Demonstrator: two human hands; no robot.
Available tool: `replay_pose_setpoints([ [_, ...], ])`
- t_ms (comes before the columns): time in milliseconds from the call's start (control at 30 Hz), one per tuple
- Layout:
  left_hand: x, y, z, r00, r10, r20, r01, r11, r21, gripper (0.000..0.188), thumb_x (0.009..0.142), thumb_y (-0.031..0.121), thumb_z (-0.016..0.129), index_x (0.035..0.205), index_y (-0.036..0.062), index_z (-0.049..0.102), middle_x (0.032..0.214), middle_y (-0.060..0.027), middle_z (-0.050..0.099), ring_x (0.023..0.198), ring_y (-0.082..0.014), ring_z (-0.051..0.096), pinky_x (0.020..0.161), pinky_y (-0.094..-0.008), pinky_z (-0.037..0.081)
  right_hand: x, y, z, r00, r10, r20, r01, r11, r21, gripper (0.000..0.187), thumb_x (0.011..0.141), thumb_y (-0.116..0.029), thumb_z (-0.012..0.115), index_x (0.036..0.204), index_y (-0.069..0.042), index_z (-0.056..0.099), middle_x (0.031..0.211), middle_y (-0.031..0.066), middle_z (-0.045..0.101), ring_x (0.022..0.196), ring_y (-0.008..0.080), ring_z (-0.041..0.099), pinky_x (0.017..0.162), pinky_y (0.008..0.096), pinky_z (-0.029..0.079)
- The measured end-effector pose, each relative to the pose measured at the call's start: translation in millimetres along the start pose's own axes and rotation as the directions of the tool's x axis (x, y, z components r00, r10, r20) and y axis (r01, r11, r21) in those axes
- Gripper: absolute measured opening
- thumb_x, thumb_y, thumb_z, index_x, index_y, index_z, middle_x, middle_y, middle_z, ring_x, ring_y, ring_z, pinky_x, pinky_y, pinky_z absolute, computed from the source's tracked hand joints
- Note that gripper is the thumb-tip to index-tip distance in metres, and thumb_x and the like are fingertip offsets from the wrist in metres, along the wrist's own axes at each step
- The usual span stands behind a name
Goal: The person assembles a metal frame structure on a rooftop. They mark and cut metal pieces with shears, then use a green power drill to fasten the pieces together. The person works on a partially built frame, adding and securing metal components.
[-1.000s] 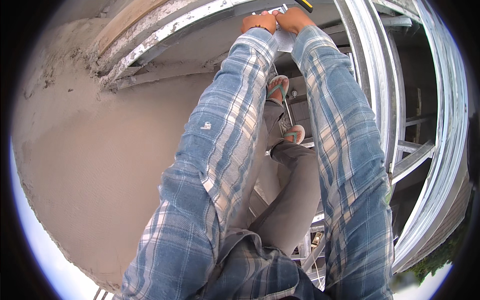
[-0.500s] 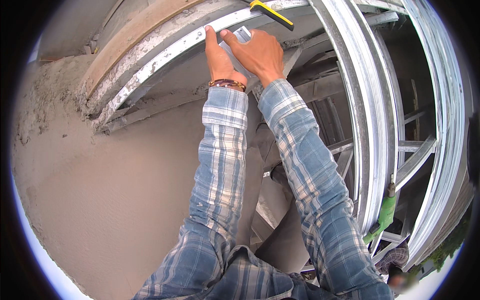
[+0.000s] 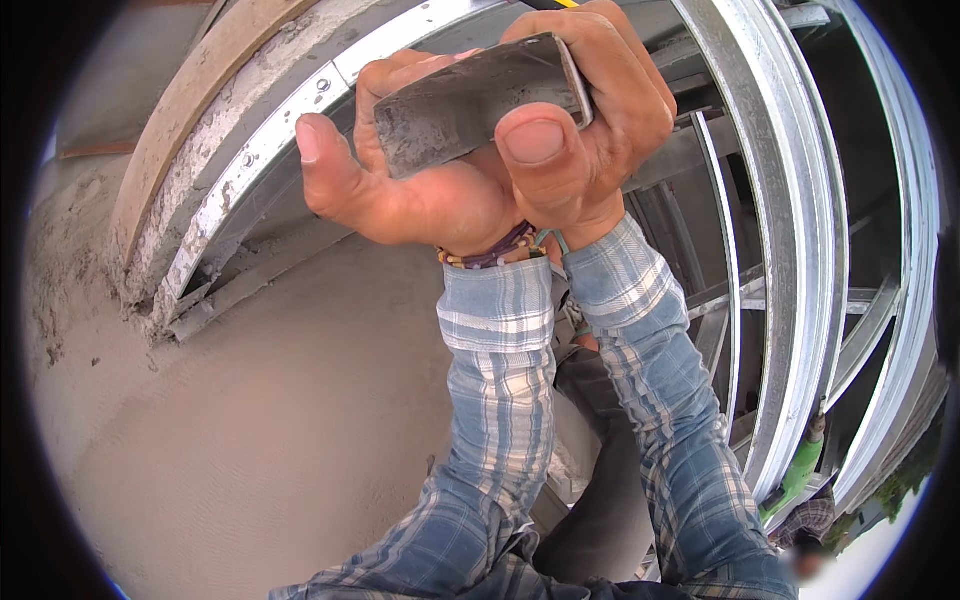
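Note:
Both my hands are raised close to the camera, in blue plaid sleeves. My right hand (image 3: 590, 130) grips a short flat piece of dull grey metal (image 3: 470, 100), thumb pressed on its near face. My left hand (image 3: 400, 180) cups the same piece from below and the left, fingers curled behind it and thumb sticking out to the left. A beaded band circles my left wrist. A bit of yellow shows above my right hand at the top edge. Behind the hands runs a galvanised metal track (image 3: 270, 150) screwed along a rough plaster edge.
A grey rendered wall (image 3: 250, 420) fills the left. Upright steel studs (image 3: 800, 250) curve down the right side, with cross members between them. A green-handled tool (image 3: 800, 470) hangs low on the right. Another person's head is at the bottom right.
My hands have come back from the metal track toward the camera, bringing the flat metal piece with them; they now appear much larger and closer.

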State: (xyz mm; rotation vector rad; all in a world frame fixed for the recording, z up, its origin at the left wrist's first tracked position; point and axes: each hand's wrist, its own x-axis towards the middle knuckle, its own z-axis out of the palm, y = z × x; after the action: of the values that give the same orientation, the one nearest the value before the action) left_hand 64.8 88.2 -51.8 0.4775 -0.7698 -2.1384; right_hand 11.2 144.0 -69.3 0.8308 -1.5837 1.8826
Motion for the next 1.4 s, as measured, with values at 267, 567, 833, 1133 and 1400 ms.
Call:
replay_pose_setpoints([
  [267,-12,-4,1,0.938,0.27,0.219,-0.338,0.856,0.392,0.047,0.095,0.044,0.058,0.11,-0.0001,0.062,0.106,-0.0068,0.06,0.098,-0.0193,0.057,0.088,-0.0343,0.044,10,1,-7,0.982,0.118,0.15,-0.103,0.989,-0.102,0.044,0.092,-0.043,0.064,0.09,0.001,0.065,0.074,0.0148,0.062,0.062,0.0292,0.058,0.058,0.034,0.046],
  [567,-21,7,15,0.994,0.082,-0.065,0.046,0.217,0.975,0.051,0.097,0.042,0.051,0.105,-0.0054,0.067,0.1,-0.0253,0.07,0.094,-0.0375,0.068,0.081,-0.044,0.05,41,-32,-27,0.615,0.703,0.357,-0.505,0.699,-0.506,0.031,0.092,-0.031,0.063,0.087,0.0,0.065,0.077,0.0193,0.067,0.074,0.04,0.064,0.065,0.046,0.049],
  [833,41,10,31,0.886,-0.249,-0.392,0.355,-0.183,0.917,0.053,0.094,0.041,0.051,0.116,-0.005,0.065,0.119,-0.027,0.064,0.113,-0.0366,0.062,0.096,-0.0433,0.047,59,33,-3,0.238,0.941,0.243,-0.497,0.332,-0.802,0.061,0.092,-0.05,0.057,0.108,0.008,0.067,0.108,0.0275,0.067,0.105,0.0414,0.064,0.091,0.0447,0.051],
  [1133,40,8,18,0.919,-0.244,-0.308,0.313,-0.021,0.95,0.057,0.094,0.041,0.051,0.122,-0.0076,0.059,0.126,-0.0238,0.061,0.106,-0.0366,0.065,0.094,-0.0442,0.049,58,32,4,0.252,0.914,0.318,-0.423,0.399,-0.813,0.071,0.092,-0.058,0.05,0.107,0.009,0.067,0.109,0.0276,0.067,0.103,0.0408,0.065,0.092,0.0446,0.05],
  [1400,20,12,45,0.911,-0.32,-0.26,0.383,0.892,0.241,0.063,0.093,0.048,0.05,0.133,-0.0007,0.047,0.12,-0.0159,0.059,0.111,-0.0308,0.059,0.092,-0.0418,0.048,47,-17,-3,0.47,0.864,0.178,-0.667,0.48,-0.57,0.079,0.077,-0.079,0.053,0.077,-0.001,0.071,0.074,0.0153,0.069,0.074,0.0327,0.067,0.069,0.0435,0.05],
])
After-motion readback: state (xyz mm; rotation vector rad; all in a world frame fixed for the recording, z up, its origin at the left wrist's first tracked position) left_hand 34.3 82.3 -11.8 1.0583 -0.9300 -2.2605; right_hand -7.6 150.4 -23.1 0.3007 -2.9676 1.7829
